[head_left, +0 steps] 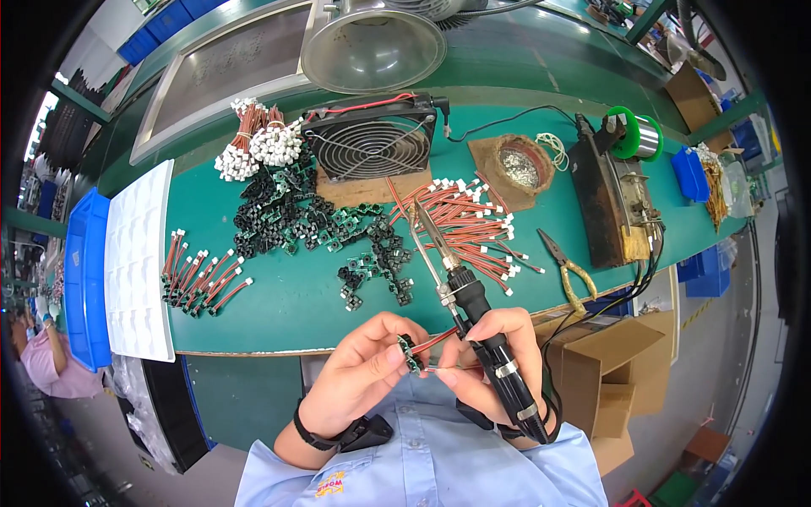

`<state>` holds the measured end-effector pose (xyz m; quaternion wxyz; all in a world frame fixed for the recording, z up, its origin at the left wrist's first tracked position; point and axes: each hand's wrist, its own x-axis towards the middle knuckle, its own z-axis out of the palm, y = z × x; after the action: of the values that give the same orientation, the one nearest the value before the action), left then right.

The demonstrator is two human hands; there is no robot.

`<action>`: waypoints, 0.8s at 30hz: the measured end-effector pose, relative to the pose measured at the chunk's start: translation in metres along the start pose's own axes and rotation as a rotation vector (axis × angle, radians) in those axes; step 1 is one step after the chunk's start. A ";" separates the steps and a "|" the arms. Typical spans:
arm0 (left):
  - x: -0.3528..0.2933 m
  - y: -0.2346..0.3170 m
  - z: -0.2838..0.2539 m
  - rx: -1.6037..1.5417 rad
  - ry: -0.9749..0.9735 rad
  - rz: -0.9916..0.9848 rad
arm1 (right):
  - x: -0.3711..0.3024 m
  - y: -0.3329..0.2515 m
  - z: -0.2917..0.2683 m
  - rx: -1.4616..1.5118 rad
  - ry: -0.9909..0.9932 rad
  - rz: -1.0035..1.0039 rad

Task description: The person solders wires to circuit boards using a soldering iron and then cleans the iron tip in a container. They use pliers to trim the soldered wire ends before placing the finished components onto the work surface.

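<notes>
Close to my chest, my left hand (369, 357) pinches a small green-and-black circuit board (410, 353) between thumb and fingers. My right hand (500, 359) is wrapped round a black soldering iron (509, 387), whose metal tip points up and away over the table. A thin solder-feed tube (427, 260) runs alongside that tip. Between the two hands, a red wire lead (436, 341) reaches from the board to my right fingertips. Whether it is joined to the board cannot be made out.
Boards with wires (201, 283) lie left; loose black-and-green boards (279, 207) are heaped mid-table beside a fan (369, 139). Loose wire leads (473, 224), pliers (572, 272), a solder pot (525, 165) and a solder spool (639, 135) lie right. A white tray (139, 262) stands far left.
</notes>
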<state>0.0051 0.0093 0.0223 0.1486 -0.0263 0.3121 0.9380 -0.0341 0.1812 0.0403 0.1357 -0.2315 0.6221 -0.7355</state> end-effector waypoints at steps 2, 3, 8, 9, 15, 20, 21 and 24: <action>0.001 -0.004 -0.002 -0.121 -0.048 -0.064 | 0.000 0.001 0.002 -0.105 -0.027 -0.051; 0.002 -0.004 -0.002 -0.117 -0.044 -0.069 | 0.000 0.000 0.003 -0.098 -0.024 -0.049; 0.002 -0.007 -0.007 -0.301 -0.158 -0.156 | 0.004 -0.008 0.009 -0.144 -0.028 -0.084; 0.001 -0.008 -0.008 -0.290 -0.150 -0.160 | 0.006 -0.010 0.009 -0.174 -0.027 -0.119; 0.001 -0.010 -0.004 -0.280 -0.118 -0.141 | 0.009 -0.013 0.008 -0.238 -0.017 -0.156; 0.001 -0.009 0.002 -0.392 0.025 -0.140 | 0.009 -0.010 0.008 -0.230 0.000 -0.163; 0.001 -0.009 0.002 -0.380 0.024 -0.135 | 0.009 -0.010 0.008 -0.231 0.000 -0.167; 0.001 -0.010 -0.003 -0.313 -0.012 -0.131 | 0.009 -0.010 0.007 -0.234 0.004 -0.169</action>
<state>0.0070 0.0155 0.0141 0.2053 -0.0639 0.1589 0.9636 -0.0368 0.1725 0.0525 0.0442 -0.2960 0.6822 -0.6671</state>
